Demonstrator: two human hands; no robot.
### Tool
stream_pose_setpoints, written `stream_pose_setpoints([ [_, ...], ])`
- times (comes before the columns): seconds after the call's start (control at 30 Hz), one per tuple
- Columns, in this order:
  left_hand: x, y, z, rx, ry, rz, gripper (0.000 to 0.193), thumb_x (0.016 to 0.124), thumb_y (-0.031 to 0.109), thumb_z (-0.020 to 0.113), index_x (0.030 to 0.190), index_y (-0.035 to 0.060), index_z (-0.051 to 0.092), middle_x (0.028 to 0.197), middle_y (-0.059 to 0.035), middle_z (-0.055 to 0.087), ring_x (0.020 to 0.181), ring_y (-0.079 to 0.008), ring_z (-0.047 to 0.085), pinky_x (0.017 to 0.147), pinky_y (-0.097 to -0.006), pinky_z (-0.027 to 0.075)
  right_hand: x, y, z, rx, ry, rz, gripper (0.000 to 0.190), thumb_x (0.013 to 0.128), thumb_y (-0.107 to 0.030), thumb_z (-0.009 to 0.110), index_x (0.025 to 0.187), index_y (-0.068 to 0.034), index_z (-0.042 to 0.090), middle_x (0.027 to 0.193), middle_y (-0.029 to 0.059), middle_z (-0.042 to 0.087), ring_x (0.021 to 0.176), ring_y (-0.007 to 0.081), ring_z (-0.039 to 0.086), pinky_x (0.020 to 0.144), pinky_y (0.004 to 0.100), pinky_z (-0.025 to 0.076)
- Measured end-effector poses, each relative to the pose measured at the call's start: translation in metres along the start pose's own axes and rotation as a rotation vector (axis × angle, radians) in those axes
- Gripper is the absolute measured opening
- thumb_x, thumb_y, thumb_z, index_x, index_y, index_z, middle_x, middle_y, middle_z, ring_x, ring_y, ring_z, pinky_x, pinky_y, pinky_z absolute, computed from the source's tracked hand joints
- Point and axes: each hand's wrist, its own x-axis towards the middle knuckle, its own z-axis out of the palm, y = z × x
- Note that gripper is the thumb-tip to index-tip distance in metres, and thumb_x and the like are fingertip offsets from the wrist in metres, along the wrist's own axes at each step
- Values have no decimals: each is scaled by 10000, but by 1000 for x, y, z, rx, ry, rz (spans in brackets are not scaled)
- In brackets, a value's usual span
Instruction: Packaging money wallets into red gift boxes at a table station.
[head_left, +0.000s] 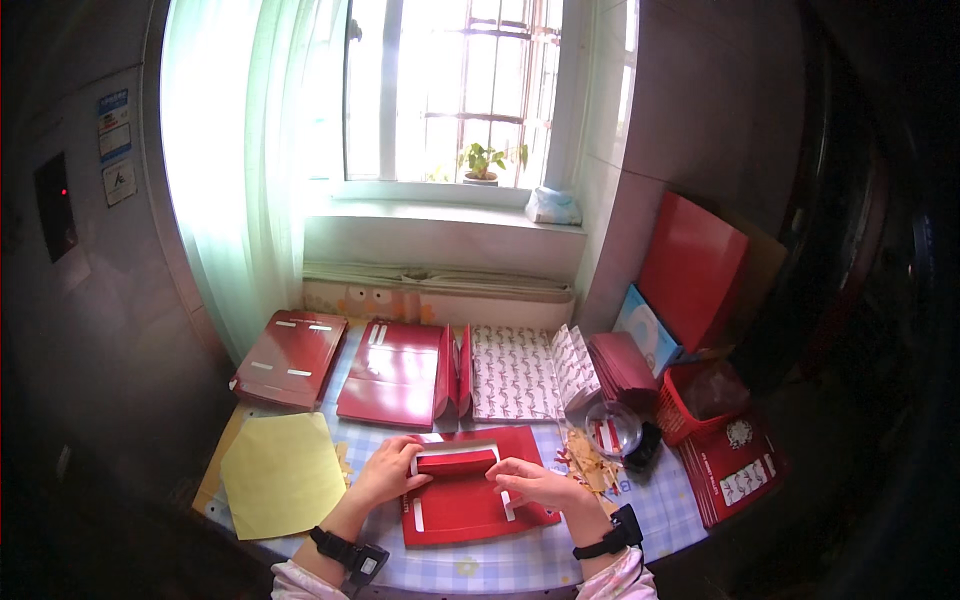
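Observation:
A red printed card sheet (457, 517) with white strips lies on the checked tablecloth before me. On its upper part is a narrow folded red card piece (457, 461), between my hands. My left hand (394, 472) holds this piece at its left end, thumb below and fingers above. My right hand (532, 484) is at its right end, fingers bent and partly spread; whether the fingertips touch the card is hard to tell. Below the right fingers a white strip (508, 506) shows on the sheet. Both wrists wear black bands.
Yellow paper (285, 476) lies at left. Behind stand stacks of red card (390, 375), patterned white card (514, 375) and folded red pieces (622, 367). At right are a clear round container (613, 429), paper scraps (592, 465), a red basket (675, 420) and more printed red sheets (731, 472).

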Motion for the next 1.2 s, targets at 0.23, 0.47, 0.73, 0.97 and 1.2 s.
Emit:
stream_pose_setpoints([
  [0.23, 1, 0, 2, 29, -16, -2, 496, 720, 357, 688, 1091, 58, 551, 1174, -125, 494, 1130, -302, 442, 961, -379, 366, -1, -3, 2, 40, -37, 18, 308, 929, -292, 484, 1168, -98, 468, 1153, 24, 438, 1059, 138, 455, 818, 322, 463],
  [0.47, 0, 0, 1, 15, 3, 13, 472, 727, 348, 685, 1082, 64, 560, 1181, -123, 491, 1135, -305, 437, 963, -378, 366, 4, 6, -8, 174, -102, -70, 316, 898, -223, 550, 1174, -90, 469, 1065, 29, 513, 888, 103, 534, 759, 273, 461],
  [0.73, -1, 0, -2, -9, -3, 21, 444, 735, 341, 680, 1065, 65, 569, 1197, -125, 489, 1134, -304, 448, 955, -374, 376, 4, 6, -6, -686, -317, -606, 604, 744, -146, 720, 1259, -32, 426, 1186, 86, 495, 1098, 194, 480, 901, 304, 416],
  [0.97, 0, 1, 2, -175, -42, 21, 424, 752, 329, 687, 1047, 48, 571, 1130, -166, 518, 1040, -347, 511, 883, -382, 436, -3, -5, 5, -721, -162, -366, 461, 739, -82, 647, 1182, -62, 521, 1161, 108, 518, 976, 204, 561, 833, 297, 460],
  [1.2, 1, 7, 0, -341, -84, -40, 492, 772, 367, 668, 1106, 48, 500, 1130, -180, 507, 1045, -343, 508, 867, -372, 439, 5, 6, 2, -772, 177, -545, 271, 756, -111, 597, 1018, -45, 608, 928, 124, 634, 878, 254, 623, 771, 333, 495],
])
